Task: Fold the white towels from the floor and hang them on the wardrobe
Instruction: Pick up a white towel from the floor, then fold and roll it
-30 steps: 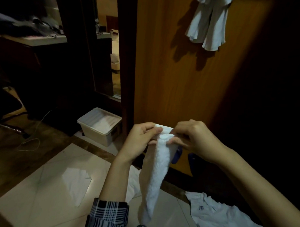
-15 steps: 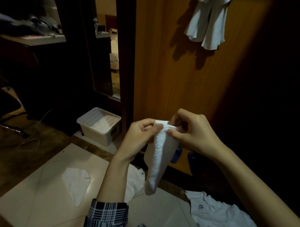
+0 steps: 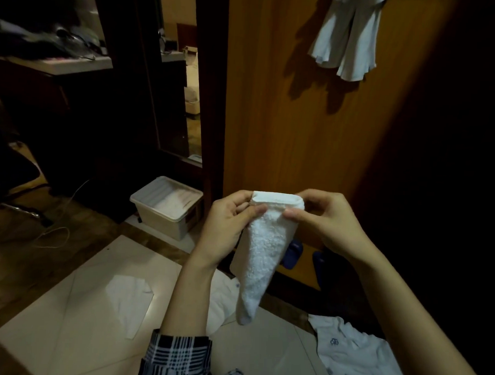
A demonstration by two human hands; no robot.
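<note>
Dim room, tiled floor | both hands' fingers clamp folded white towel | wardrobe behind, apparently

Single view only, head-worn wide-angle camera. Looks forward and down from person's own eye level. Close on both forearms, left hand and right hand near frame centre. Faces wooden wardrobe straight ahead, tiled floor below. Left background dim, perhaps worktop. Edges bowed by lens.
</note>
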